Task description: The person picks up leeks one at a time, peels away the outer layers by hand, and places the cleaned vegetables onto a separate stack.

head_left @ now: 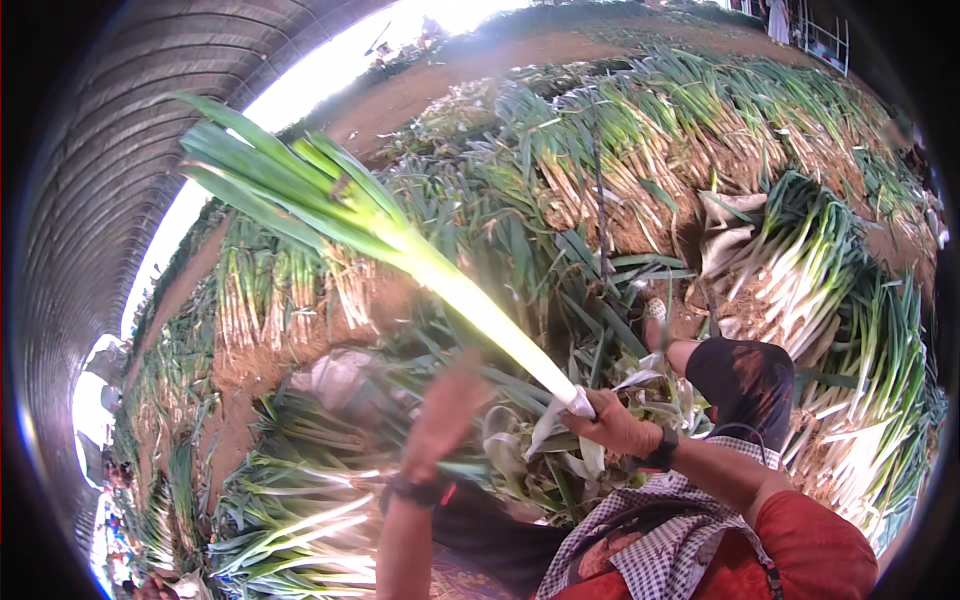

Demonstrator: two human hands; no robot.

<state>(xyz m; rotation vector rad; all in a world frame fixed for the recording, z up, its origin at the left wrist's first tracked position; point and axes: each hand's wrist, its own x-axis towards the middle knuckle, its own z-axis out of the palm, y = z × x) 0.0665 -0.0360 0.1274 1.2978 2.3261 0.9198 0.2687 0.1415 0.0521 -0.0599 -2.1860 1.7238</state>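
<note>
A large leek point(470, 300) slants up and to the left across the middle of the view, its green leaves spread out at the far end. My right hand point(618, 428) is closed around the white root end of its stalk. Below the stalk and apart from it, my left hand point(447, 408) is smeared by motion, so its fingers cannot be made out. Peeled pale leaves and green trimmings point(540, 445) lie heaped beneath my hands, between my legs.
Cleaned leeks point(850, 400) are piled on the right, and more leeks point(300, 520) lie at the lower left. Rows of untrimmed leeks with soil on the roots point(640, 150) stand farther off. A thin dark rod point(600, 190) rises ahead. A curved ribbed roof point(130, 150) arches over the left.
</note>
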